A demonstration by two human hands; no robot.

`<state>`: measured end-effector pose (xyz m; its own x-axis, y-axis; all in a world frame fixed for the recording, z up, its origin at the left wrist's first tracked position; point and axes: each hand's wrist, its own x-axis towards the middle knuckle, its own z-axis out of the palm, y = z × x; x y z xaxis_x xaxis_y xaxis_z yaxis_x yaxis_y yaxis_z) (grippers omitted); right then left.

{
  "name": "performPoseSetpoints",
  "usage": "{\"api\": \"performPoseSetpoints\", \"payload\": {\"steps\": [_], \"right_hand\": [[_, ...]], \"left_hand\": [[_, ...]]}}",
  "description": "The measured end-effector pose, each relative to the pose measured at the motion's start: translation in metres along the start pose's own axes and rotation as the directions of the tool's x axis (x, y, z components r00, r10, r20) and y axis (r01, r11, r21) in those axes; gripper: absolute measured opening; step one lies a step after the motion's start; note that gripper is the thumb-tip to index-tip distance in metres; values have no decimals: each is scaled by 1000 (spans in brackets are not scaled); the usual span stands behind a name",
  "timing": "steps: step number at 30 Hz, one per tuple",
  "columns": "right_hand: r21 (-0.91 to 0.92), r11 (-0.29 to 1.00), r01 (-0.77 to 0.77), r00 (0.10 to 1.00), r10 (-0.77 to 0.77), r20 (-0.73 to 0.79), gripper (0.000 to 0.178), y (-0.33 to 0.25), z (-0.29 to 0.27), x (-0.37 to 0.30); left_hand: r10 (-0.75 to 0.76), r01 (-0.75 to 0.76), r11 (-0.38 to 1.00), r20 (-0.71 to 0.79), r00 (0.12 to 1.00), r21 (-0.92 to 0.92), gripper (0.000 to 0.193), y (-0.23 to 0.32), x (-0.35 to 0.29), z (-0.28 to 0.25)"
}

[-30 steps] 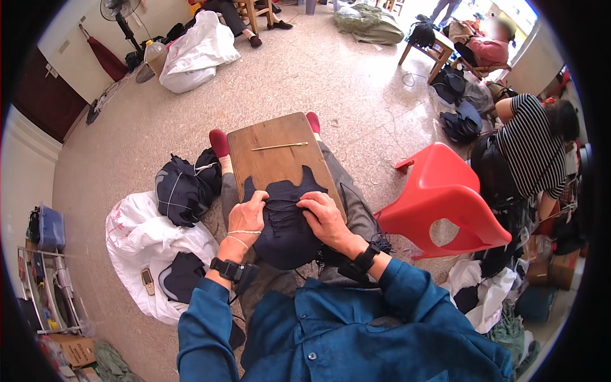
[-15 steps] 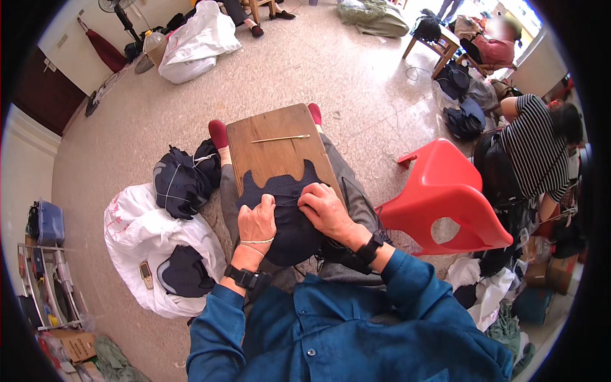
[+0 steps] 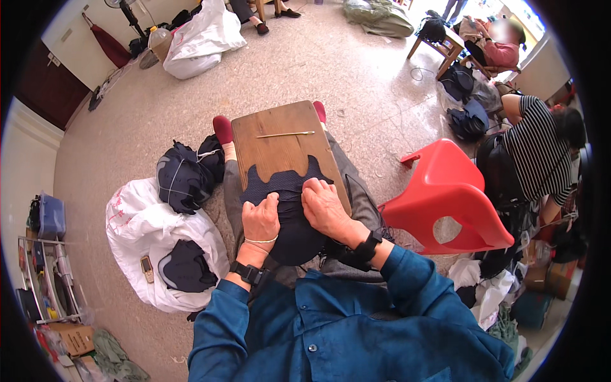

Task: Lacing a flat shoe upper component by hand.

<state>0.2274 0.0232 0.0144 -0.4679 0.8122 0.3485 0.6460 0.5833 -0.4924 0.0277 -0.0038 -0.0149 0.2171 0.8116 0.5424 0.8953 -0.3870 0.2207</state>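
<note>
A dark navy fabric piece (image 3: 296, 245) with two pointed prongs at its far end lies over the near part of a wooden board (image 3: 280, 121) across my lap. My left hand (image 3: 261, 219) is closed in a pinch on the fabric's left side. On the right side, my right hand (image 3: 323, 207) pinches the same piece with bent fingers. Creases run across the cloth between them. Farther up the board rests a long thin needle-like rod (image 3: 286, 134), touched by neither hand. Any thread at my fingertips is too small to make out.
To the left, a white sack (image 3: 137, 219) bears a phone (image 3: 147, 270) and dark pieces (image 3: 186, 267), beside a tied dark bundle (image 3: 181, 178). A red plastic chair (image 3: 439, 184) stands at right. Beyond it a person in a striped top (image 3: 538, 149) bends over.
Both hands keep their pinch on the fabric and have shifted only slightly. The whole view has moved a little, so the board and surroundings sit slightly to the right.
</note>
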Motion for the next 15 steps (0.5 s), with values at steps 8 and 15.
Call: {"api": "performPoseSetpoints", "payload": {"steps": [8,15], "right_hand": [[218,974,-57,998,58,-1,5,7,0,-4],[362,928,-84,991,117,-70,13,11,1,-7]], "left_hand": [[-11,11,1000,23,1000,5,15,-2,1,-3],[-2,-3,999,129,992,39,33,-9,-12,-28]]}}
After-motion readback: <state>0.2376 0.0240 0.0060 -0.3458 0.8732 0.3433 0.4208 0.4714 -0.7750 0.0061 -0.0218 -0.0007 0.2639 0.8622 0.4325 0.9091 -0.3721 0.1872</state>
